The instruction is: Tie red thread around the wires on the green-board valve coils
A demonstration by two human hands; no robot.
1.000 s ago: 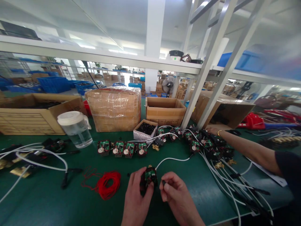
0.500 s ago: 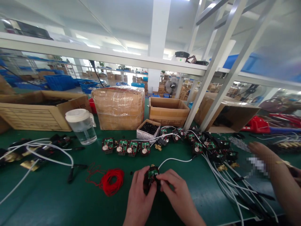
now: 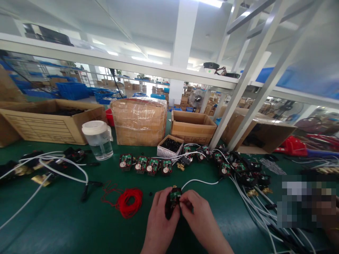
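Observation:
My left hand (image 3: 160, 217) is wrapped round a small black module with a green circuit board (image 3: 173, 200), held just above the green table mat (image 3: 66, 222). My right hand (image 3: 197, 215) pinches at the module's right side with thumb and forefinger. A white cable (image 3: 197, 182) runs from the module toward the right. A row of several similar modules (image 3: 145, 165) lies behind my hands. A coil of red string (image 3: 129, 201) lies to the left of my left hand.
A clear plastic jug (image 3: 98, 140) with a white lid stands at the left. Cardboard boxes (image 3: 140, 121) line the back, with a small box of black parts (image 3: 169, 146). More modules with white cables (image 3: 245, 176) pile up on the right. Another person is at the right edge.
My right hand has closed in on the module from a small gap. The other person's arm, stretched over the right pile, has drawn back to the right edge. The view has drifted left.

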